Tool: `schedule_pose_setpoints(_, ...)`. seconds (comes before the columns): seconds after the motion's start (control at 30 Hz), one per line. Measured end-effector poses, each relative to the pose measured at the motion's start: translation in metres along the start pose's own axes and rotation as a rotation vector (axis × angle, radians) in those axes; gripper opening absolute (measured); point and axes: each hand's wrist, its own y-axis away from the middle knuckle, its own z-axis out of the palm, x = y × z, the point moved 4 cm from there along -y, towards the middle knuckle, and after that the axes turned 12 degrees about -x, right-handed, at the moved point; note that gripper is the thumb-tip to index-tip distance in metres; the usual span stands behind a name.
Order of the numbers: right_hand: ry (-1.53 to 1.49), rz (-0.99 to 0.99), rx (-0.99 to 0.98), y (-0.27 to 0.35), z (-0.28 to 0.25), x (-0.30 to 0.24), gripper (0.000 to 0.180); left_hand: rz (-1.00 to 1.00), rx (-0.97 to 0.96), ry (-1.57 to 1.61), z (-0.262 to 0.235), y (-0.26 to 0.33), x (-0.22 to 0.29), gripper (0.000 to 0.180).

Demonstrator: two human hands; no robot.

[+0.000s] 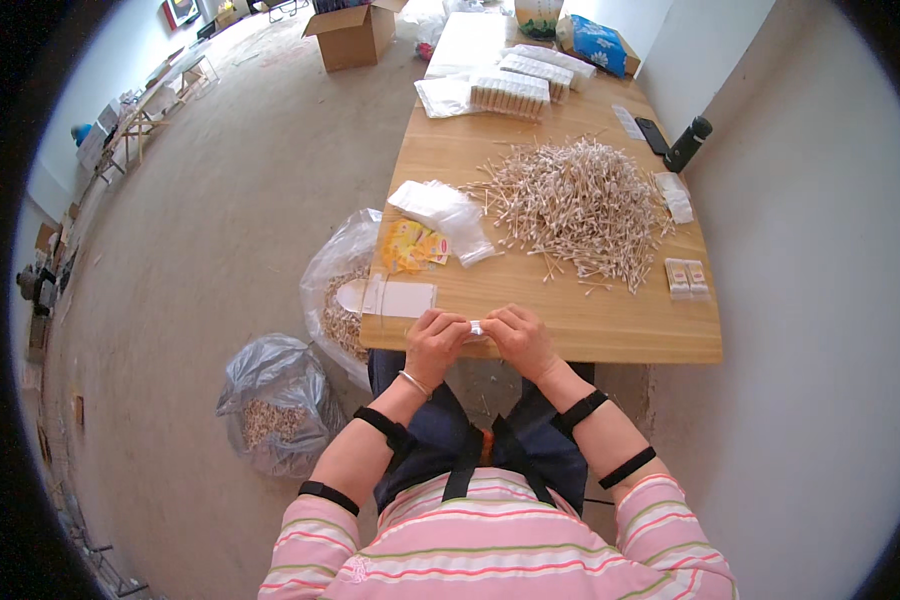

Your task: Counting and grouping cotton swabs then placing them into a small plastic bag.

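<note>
At the table's near edge my left hand (pixel 436 345) and my right hand (pixel 518 338) come close together, fingertips pinched. Between them is a small, shiny, whitish plastic bag (pixel 476 328), mostly covered by the fingers, so its contents cannot be made out. Just beyond my left hand lies a white card (pixel 406 299). Yellow printed paper slips (pixel 410 247) and a stack of clear plastic bags (pixel 448 216) lie farther up on the left. A large heap of loose cotton swabs (pixel 580 205) spreads over the middle of the wooden table (pixel 570 325).
Packed swab bundles (pixel 510 93) stand at the far end; two small packs (pixel 686 279) lie at the right edge. A dark bottle (pixel 688 145) and a phone (pixel 652 136) sit by the wall. Swab-filled plastic sacks (pixel 280 405) stand on the floor left. A cardboard box (pixel 355 40) is farther off.
</note>
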Motion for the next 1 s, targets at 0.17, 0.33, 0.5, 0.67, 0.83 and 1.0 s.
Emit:
schedule_pose_setpoints(0.17,0.044,-0.019,0.012,0.000,-0.003,-0.004,0.014,-0.061,0.041,0.046,0.001,0.004,0.001,0.012)
schedule_pose_setpoints(0.33,-0.099,0.097,0.053,0.005,0.001,0.003,0.016,-0.149,0.077,0.135,-0.001,0.009,-0.005,0.015)
schedule_pose_setpoints(0.5,-0.091,0.096,0.053,0.006,0.004,0.001,0.015,-0.030,0.031,-0.015,-0.006,0.006,-0.002,0.013)
schedule_pose_setpoints(0.67,-0.108,0.082,0.028,0.006,0.002,0.004,0.015,-0.033,-0.006,-0.022,-0.005,0.006,-0.001,0.014)
schedule_pose_setpoints(0.83,-0.316,0.186,-0.012,0.005,-0.002,0.009,0.021,-0.289,-0.002,0.458,0.003,0.005,-0.009,0.020)
schedule_pose_setpoints(1.0,-0.602,0.349,-0.053,-0.002,0.007,0.011,0.016,-0.376,-0.103,0.579,0.012,0.008,-0.021,0.018)
